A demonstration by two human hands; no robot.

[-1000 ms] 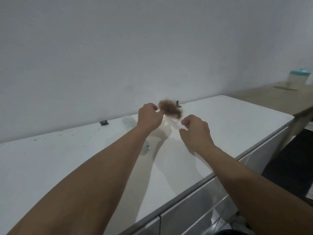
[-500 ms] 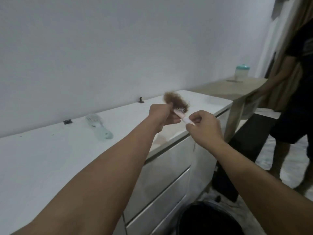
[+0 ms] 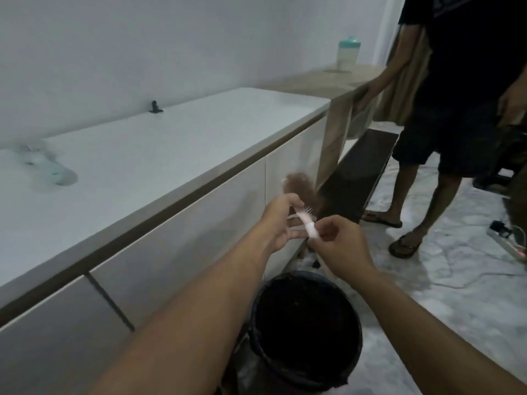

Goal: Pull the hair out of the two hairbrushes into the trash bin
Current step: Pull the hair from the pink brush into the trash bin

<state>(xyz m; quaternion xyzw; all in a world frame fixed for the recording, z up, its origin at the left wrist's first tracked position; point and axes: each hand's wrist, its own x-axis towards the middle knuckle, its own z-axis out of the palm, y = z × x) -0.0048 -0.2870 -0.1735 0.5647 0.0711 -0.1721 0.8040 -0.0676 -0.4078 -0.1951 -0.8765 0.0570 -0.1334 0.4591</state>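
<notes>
pink brush [image 3: 302,214] held in the air beside the surface [image 3: 159,155], long axis running from near right to far left. right hand [image 3: 340,242] is clamped on the handle at the near end; left hand [image 3: 281,220], fingers loosely curled, seems to touch the head just below the hair [image 3: 302,188]. bin [image 3: 306,329] stands open, nearer than the brush and lower. second brush [image 3: 51,169] lies far left.

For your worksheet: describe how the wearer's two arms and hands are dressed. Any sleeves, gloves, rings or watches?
Both forearms are bare with no sleeves in view. The left hand and right hand wear no gloves, and no ring, watch or bracelet shows on either wrist.
</notes>
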